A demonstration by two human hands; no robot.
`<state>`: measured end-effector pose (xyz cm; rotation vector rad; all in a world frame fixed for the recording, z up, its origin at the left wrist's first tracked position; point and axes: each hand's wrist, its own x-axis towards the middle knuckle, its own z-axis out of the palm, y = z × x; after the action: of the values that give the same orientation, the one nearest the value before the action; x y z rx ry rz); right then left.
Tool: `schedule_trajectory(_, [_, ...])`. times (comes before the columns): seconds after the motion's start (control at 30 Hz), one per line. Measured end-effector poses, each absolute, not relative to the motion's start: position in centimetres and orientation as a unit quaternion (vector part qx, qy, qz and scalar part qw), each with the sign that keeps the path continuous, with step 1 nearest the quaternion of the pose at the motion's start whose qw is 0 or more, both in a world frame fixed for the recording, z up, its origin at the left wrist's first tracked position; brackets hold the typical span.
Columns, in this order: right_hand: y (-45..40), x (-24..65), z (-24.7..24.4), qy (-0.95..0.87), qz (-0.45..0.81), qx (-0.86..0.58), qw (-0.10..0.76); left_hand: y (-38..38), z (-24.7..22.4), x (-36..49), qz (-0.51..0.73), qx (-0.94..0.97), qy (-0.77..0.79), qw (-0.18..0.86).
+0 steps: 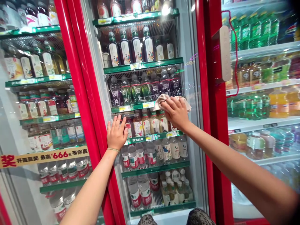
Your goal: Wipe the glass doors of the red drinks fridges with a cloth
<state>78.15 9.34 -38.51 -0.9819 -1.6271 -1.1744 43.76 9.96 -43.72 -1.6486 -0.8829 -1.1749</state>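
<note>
My right hand [177, 112] presses a pale cloth [160, 100] against the glass door [191, 93] of a red-framed drinks fridge. Its fingers curl over the cloth, which bunches up around them. To the left, my left hand [117, 132] lies flat on the same door near its red frame [93, 125], fingers spread and nothing held. A thin band circles that wrist. Behind the glass, dark bottles [145, 89] stand on the shelf level with the cloth, and tea bottles [146, 125] fill the one below.
A second fridge door with a printed yellow strip [47, 156] is at left. On the right, an open-looking cooler holds green bottles [255, 29] and orange drinks [278, 103]. A beige box [225, 53] with a red cord [237, 62] hangs on the red post between them.
</note>
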Motion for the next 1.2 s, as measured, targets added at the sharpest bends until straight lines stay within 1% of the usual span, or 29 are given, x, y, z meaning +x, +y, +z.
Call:
schedule_trajectory(0.07, [9.4, 78.0, -38.4, -0.626, -0.474, -0.404, 0.469, 10.0, -43.7, 43.7, -0.475, -0.666, -0.357, 0.452])
schedule_trajectory(0.1, [9.4, 78.0, -38.4, -0.632, -0.483, -0.393, 0.462, 10.0, -43.7, 43.7, -0.474, -0.664, -0.356, 0.455])
schedule_trajectory(0.2, [9.5, 78.2, -38.3, -0.688, -0.519, -0.326, 0.388, 10.1, -43.6, 43.6, -0.475, -0.657, -0.354, 0.466])
schedule_trajectory(0.23, [9.4, 78.3, -38.2, -0.691, -0.525, -0.32, 0.38, 10.1, -43.6, 43.6, -0.475, -0.657, -0.353, 0.468])
schedule_trajectory(0.37, [9.0, 78.4, -38.1, -0.625, -0.508, -0.383, 0.451, 10.2, -43.7, 43.5, -0.475, -0.665, -0.355, 0.454])
schedule_trajectory(0.4, [9.0, 78.3, -38.3, -0.627, -0.507, -0.385, 0.45, 10.2, -43.7, 43.5, -0.476, -0.666, -0.356, 0.45])
schedule_trajectory(0.5, [9.3, 78.2, -39.0, -0.69, -0.526, -0.33, 0.371, 10.2, -43.7, 43.5, -0.479, -0.665, -0.35, 0.453])
schedule_trajectory(0.53, [9.5, 78.2, -39.2, -0.703, -0.531, -0.317, 0.353, 10.2, -43.7, 43.5, -0.48, -0.663, -0.346, 0.458])
schedule_trajectory(0.57, [9.8, 78.2, -39.2, -0.701, -0.531, -0.319, 0.354, 10.2, -43.7, 43.6, -0.48, -0.66, -0.344, 0.464])
schedule_trajectory(0.6, [10.2, 78.1, -39.1, -0.685, -0.525, -0.337, 0.376, 10.2, -43.7, 43.6, -0.48, -0.658, -0.342, 0.469])
schedule_trajectory(0.67, [10.7, 77.0, -38.8, -0.624, -0.5, -0.401, 0.446, 10.2, -43.7, 43.6, -0.477, -0.653, -0.34, 0.48])
schedule_trajectory(0.7, [10.8, 76.2, -38.8, -0.6, -0.487, -0.426, 0.47, 10.2, -43.7, 43.6, -0.475, -0.651, -0.34, 0.485])
schedule_trajectory(0.73, [10.8, 75.2, -38.8, -0.592, -0.482, -0.437, 0.475, 10.2, -43.7, 43.5, -0.473, -0.65, -0.339, 0.489])
schedule_trajectory(0.77, [10.7, 74.2, -39.0, -0.602, -0.484, -0.435, 0.463, 10.2, -43.7, 43.5, -0.471, -0.65, -0.339, 0.492])
schedule_trajectory(0.83, [10.3, 72.9, -39.8, -0.655, -0.503, -0.395, 0.402, 10.2, -43.6, 43.4, -0.466, -0.652, -0.337, 0.494])
schedule_trajectory(0.9, [9.9, 73.2, -40.6, -0.707, -0.517, -0.346, 0.336, 10.2, -43.6, 43.3, -0.465, -0.655, -0.334, 0.494])
schedule_trajectory(0.93, [9.8, 73.8, -40.8, -0.718, -0.518, -0.335, 0.321, 10.2, -43.6, 43.3, -0.467, -0.655, -0.334, 0.491])
schedule_trajectory(0.97, [9.8, 74.6, -40.9, -0.717, -0.514, -0.34, 0.325, 10.2, -43.6, 43.4, -0.47, -0.655, -0.333, 0.488])
schedule_trajectory(1.0, [9.9, 75.3, -40.9, -0.704, -0.507, -0.358, 0.346, 10.2, -43.7, 43.4, -0.474, -0.655, -0.334, 0.485])
schedule_trajectory(1.1, [10.1, 75.8, -40.2, -0.615, -0.472, -0.44, 0.453, 10.2, -43.7, 43.5, -0.48, -0.658, -0.334, 0.475])
schedule_trajectory(1.13, [10.1, 75.3, -40.0, -0.593, -0.466, -0.453, 0.475, 10.2, -43.7, 43.5, -0.48, -0.659, -0.334, 0.473])
schedule_trajectory(1.17, [10.1, 74.7, -39.9, -0.587, -0.469, -0.452, 0.481, 10.2, -43.7, 43.5, -0.48, -0.659, -0.334, 0.473])
schedule_trajectory(1.2, [10.0, 74.1, -39.8, -0.599, -0.482, -0.435, 0.468, 10.2, -43.7, 43.5, -0.479, -0.66, -0.333, 0.473])
